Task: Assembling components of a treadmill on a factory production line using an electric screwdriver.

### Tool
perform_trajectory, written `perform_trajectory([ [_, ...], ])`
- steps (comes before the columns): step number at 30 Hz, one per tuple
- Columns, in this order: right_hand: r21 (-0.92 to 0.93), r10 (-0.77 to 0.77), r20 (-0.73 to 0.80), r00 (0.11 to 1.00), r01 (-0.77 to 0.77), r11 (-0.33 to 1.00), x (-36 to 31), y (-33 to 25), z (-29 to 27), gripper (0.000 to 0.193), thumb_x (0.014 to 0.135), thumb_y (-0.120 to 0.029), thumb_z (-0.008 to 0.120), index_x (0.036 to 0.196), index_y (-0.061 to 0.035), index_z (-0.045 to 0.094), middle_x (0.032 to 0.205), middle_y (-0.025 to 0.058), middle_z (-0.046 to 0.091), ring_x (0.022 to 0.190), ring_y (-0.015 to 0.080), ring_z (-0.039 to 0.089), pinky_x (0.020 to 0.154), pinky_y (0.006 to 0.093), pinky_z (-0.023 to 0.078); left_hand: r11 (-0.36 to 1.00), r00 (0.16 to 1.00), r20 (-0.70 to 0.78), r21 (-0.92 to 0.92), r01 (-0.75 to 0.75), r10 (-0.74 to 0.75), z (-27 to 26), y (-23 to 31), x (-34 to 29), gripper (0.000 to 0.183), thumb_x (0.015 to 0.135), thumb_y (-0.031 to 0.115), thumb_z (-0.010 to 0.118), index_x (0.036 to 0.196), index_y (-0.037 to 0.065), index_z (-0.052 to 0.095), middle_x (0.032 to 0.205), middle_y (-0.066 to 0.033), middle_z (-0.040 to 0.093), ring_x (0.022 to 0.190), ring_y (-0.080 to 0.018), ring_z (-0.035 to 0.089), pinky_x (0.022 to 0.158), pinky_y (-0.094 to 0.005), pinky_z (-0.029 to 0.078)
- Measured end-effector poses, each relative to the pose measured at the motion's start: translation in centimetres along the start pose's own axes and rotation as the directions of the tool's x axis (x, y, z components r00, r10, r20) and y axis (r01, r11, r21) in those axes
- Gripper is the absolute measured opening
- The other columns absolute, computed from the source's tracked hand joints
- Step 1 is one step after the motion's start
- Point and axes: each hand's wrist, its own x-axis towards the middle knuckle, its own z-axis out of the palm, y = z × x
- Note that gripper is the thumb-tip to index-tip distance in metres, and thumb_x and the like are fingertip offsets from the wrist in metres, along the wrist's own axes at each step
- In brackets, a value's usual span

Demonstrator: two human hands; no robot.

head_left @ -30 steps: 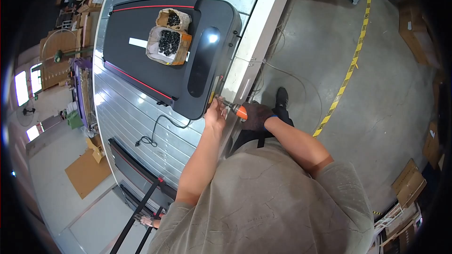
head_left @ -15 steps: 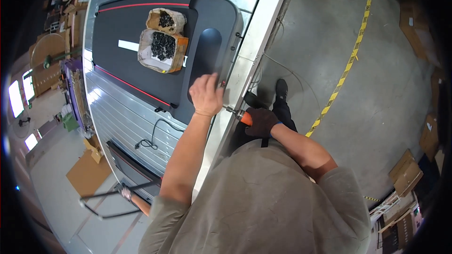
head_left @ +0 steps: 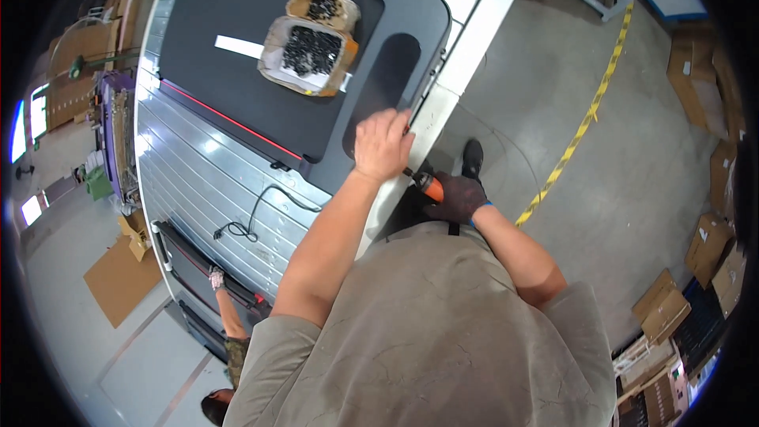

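Observation:
A flat black treadmill [head_left: 237,55] with red-striped side rails lies on the metal slatted worktable [head_left: 213,146]. My bare left hand [head_left: 383,145] rests at the near end of its dark grey cover [head_left: 395,63], fingers stretched out close together over the edge. The fingertips are partly hidden. In my gloved right hand [head_left: 462,198] is an orange-and-black power screwdriver [head_left: 432,187]. Its tip points at the treadmill's end edge, just beside my left hand; whether it touches cannot be made out.
Two worn cardboard boxes of small black parts, a larger one [head_left: 274,63] and a smaller one [head_left: 300,6], stand on the treadmill. A black power cord [head_left: 254,221] lies on the table. At lower left a co-worker's gloved hand [head_left: 217,277] touches another dark unit [head_left: 186,249]. Cartons [head_left: 664,308] line the right.
The treadmill and boxes appear farther right and higher in view. My left hand and the screwdriver are closer to the end edge. The co-worker's hand has left a dark frame for another unit.

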Motion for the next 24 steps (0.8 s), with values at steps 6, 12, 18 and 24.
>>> perform_trajectory([
  [6, -0.037, 0.125, -0.101, 0.987, -0.129, 0.991, -3.2, 3.1, -0.3, 0.066, 0.076, -0.046, 0.075, 0.128, -0.0095, 0.059, 0.110, 0.0214, 0.072, 0.104, 0.0398, 0.071, 0.092, 0.0484, 0.055, 0.915, 0.942, -0.244, -0.382, 0.127, -0.233, -2.4, -0.8, -6.6, 0.024, 0.081, 0.004, 0.079, 0.103, 0.007, 0.068, 0.097, -0.0088, 0.064, 0.082, -0.0241, 0.059, 0.074, -0.0355, 0.047],
  [12, -0.039, 0.190, -0.276, 0.942, -0.209, 0.977, -4.4, 1.2, -1.9, 0.068, 0.075, -0.049, 0.079, 0.124, -0.0088, 0.056, 0.100, 0.0220, 0.073, 0.097, 0.0442, 0.071, 0.086, 0.0517, 0.056, 0.698, 0.794, -0.069, -0.527, 0.485, -0.604, -2.9, -4.3, -6.8, 0.036, 0.081, 0.007, 0.084, 0.114, 0.001, 0.072, 0.087, -0.0083, 0.064, 0.076, -0.0212, 0.054, 0.072, -0.0336, 0.048],
  [18, -0.135, 0.043, -0.275, 0.960, -0.083, 0.987, -4.1, -4.5, -5.0, 0.066, 0.074, -0.048, 0.079, 0.125, -0.0117, 0.057, 0.096, 0.0197, 0.074, 0.091, 0.0418, 0.071, 0.083, 0.0500, 0.056, -0.228, 0.461, 0.480, -0.835, 0.500, -0.747, -2.9, -4.6, -6.1, 0.020, 0.096, 0.017, 0.078, 0.105, 0.000, 0.076, 0.107, -0.0100, 0.075, 0.082, -0.0160, 0.067, 0.071, -0.0277, 0.053],
  [24, -0.262, -0.125, -0.221, 0.967, 0.065, 0.963, -4.1, -7.3, -8.1, 0.057, 0.076, -0.045, 0.076, 0.120, -0.0107, 0.061, 0.095, 0.0173, 0.074, 0.092, 0.0378, 0.072, 0.084, 0.0481, 0.055, -0.786, 0.518, 0.726, -0.599, 0.154, -0.452, -5.3, -0.1, -2.6, 0.022, 0.101, 0.022, 0.070, 0.110, 0.002, 0.068, 0.111, -0.0138, 0.075, 0.085, -0.0156, 0.069, 0.072, -0.0263, 0.056],
])
